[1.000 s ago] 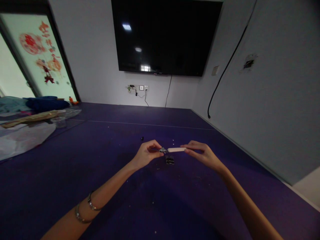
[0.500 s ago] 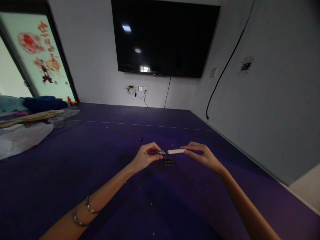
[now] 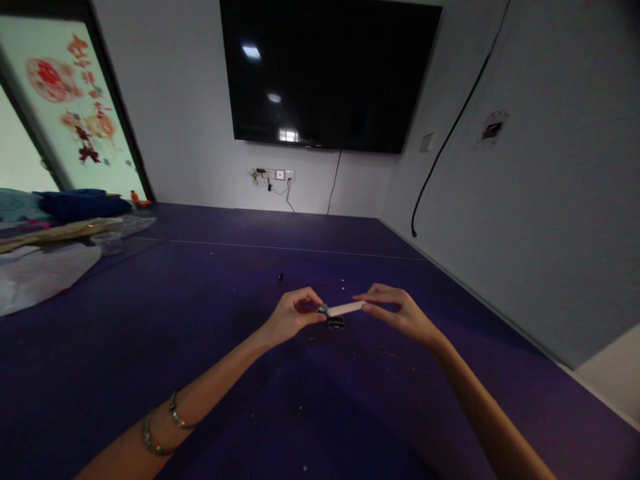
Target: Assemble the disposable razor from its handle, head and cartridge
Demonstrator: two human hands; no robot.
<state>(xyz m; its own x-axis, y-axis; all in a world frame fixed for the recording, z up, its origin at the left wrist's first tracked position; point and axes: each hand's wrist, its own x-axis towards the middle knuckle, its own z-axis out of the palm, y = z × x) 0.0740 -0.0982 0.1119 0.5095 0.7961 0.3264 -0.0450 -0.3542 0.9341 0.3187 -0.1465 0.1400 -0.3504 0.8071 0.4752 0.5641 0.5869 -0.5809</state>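
Note:
My left hand pinches a small grey metallic piece between thumb and fingers; its kind is too small to make out. From the right, my right hand grips a pale flat stick by one end. The stick's rounded far end meets the small grey piece or lies right in front of it; I cannot tell which. Just below the stick, a small dark case with a clear edge rests on the purple surface.
A small black object and a few white specks lie beyond my hands. Plastic bags and blue cloth are piled at the left. A black cable hangs along the right wall; a television is mounted ahead.
My right hand has moved slightly left, bringing the stick's tip to the small grey piece and tilting that tip downward. The left hand has stayed nearly in place.

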